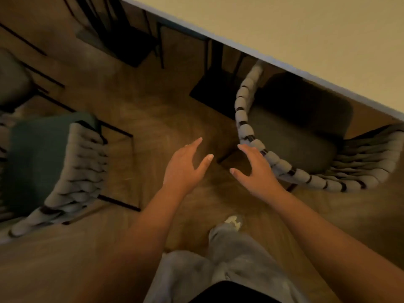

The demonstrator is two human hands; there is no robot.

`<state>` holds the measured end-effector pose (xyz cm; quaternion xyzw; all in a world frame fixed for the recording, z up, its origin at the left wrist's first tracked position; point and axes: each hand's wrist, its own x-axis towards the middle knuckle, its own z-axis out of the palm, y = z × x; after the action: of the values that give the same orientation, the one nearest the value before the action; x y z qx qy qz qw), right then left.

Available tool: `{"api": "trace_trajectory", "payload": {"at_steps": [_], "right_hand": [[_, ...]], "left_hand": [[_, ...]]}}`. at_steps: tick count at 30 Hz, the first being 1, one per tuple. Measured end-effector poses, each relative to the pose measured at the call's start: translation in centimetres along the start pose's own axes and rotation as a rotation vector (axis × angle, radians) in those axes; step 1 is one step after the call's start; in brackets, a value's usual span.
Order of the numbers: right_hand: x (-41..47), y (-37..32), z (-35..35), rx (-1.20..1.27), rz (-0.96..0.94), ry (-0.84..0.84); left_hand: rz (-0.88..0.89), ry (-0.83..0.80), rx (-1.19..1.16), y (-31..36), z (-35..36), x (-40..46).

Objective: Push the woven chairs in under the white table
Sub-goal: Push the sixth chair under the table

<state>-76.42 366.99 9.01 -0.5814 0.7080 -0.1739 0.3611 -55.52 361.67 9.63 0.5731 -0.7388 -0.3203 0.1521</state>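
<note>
Head view: both hands are hanging spread, gripping nothing; right hand is brushing the near chair, left hand is over bare floor. That chair is sitting partly under the table; the left chair is standing well clear, not yet pushed.

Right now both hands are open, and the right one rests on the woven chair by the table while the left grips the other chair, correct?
Not quite. The head view shows the left hand open over bare floor, gripping nothing.
</note>
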Motion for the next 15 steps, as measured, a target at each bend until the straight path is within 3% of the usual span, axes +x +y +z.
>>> {"api": "trace_trajectory", "payload": {"at_steps": [15], "right_hand": [[-5.5,-22.5,24.2,-0.038,-0.219,-0.254]], "left_hand": [[-0.338,0.196,0.018,-22.7,-15.4,-21.8]]}}
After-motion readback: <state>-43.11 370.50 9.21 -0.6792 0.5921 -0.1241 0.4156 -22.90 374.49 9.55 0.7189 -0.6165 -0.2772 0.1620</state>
